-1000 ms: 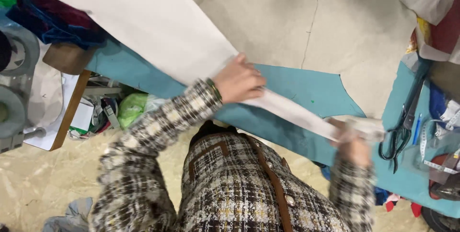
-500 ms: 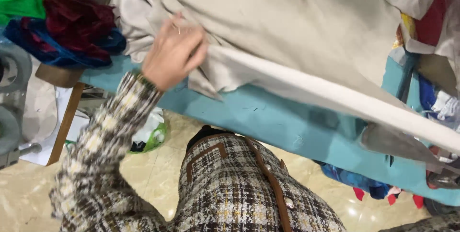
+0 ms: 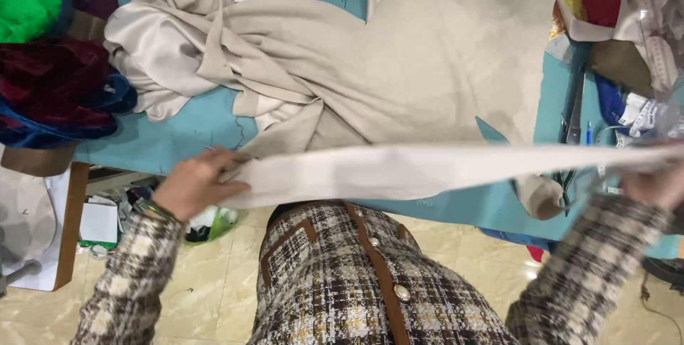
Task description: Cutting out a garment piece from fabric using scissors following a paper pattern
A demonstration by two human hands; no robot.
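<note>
A: Far left, soft heaps: a bright green cloth over a crushed dark red velvet pile, with blue fabric beneath it. What's the left hand doing?

B: The left hand has its grip pinched shut on one end of a long cream fabric strip, smooth and flat like a band, stretched level above the near edge of the teal tabletop.

A: And behind that strip?

B: A big beige cloth, matte, rumpled into thick folds on the left and lying flat on the right.

A: Nearer the camera, a nubbly checked tweed jacket with brown trim and pale round buttons.

B: Over to the right, the right hand has the strip's other end; fingers wrap around it, grip closed, though blurred. Dark scissors lie just beyond.
</note>
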